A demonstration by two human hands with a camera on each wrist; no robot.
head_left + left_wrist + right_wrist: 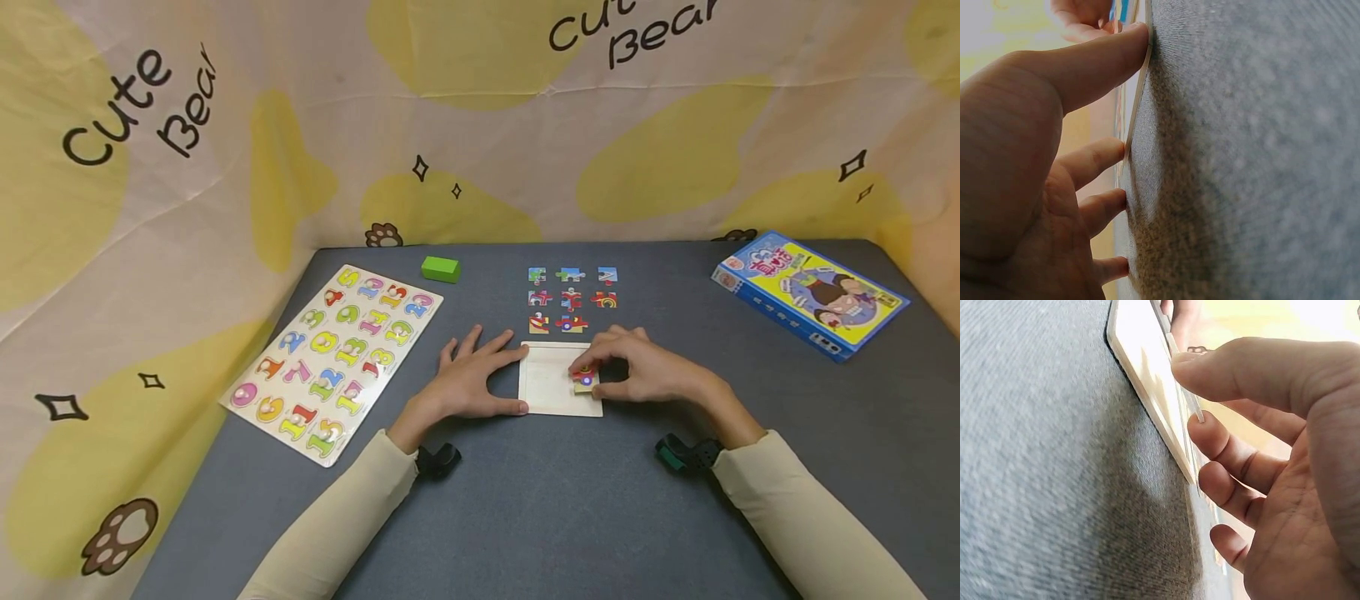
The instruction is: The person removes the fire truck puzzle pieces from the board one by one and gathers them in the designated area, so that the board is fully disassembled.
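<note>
A pale wooden puzzle tray [551, 382] lies flat in front of the person. Fingers spread, the left hand [471, 382] touches the tray's left edge with thumb and index fingertip, the thumb tip [1138, 39] right at the rim in the left wrist view. Over the tray's right part, the right hand [648, 367] pinches a jigsaw piece [584, 381] with red, purple and yellow print. In the right wrist view this piece [1200, 411] shows as a thin edge between thumb and index finger, tilted close above the tray [1141, 347]. Behind the tray, several colourful jigsaw pieces [571, 298] lie in rows.
On the left lies a number puzzle board [341, 417] with knobbed figures. A green block [440, 268] stands near the table's back edge. At the back right is a blue and yellow box [810, 292]. A printed cloth [480, 125] hangs behind the grey table [540, 517].
</note>
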